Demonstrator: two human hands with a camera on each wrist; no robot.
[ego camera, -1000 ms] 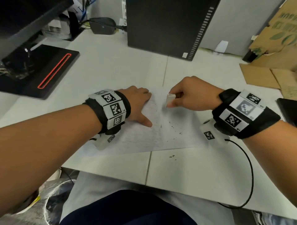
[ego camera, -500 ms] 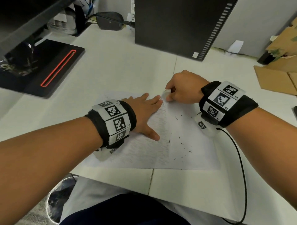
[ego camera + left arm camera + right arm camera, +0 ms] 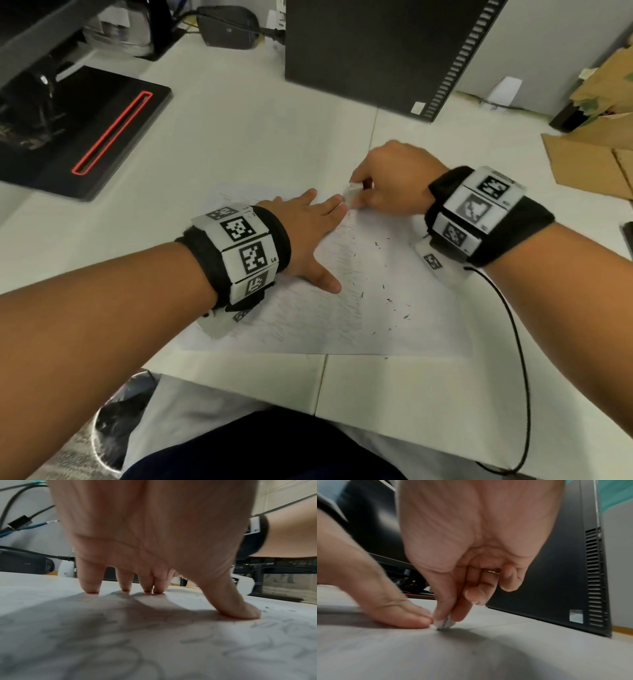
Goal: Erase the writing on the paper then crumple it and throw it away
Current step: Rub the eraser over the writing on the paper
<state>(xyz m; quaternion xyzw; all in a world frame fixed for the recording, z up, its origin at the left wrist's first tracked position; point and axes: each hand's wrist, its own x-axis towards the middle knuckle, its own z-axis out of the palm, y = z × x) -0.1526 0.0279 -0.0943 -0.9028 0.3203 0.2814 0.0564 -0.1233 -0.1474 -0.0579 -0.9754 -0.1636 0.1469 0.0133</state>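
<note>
A white sheet of paper with faint pencil writing lies flat on the white desk. Dark eraser crumbs are scattered over its right half. My left hand presses flat on the sheet, fingers spread and straight; in the left wrist view its fingertips and thumb bear on the paper. My right hand pinches a small white eraser at the sheet's far edge, right beside my left fingertips. In the right wrist view the eraser touches the paper under thumb and forefinger.
A black computer tower stands just behind the paper. A black monitor base with a red line sits at the left. Cardboard pieces lie at the right. A bin with a clear bag shows below the desk edge, lower left.
My right hand with the eraser has moved up the sheet to its far edge. My left hand slid forward with it and its fingers have straightened and spread.
</note>
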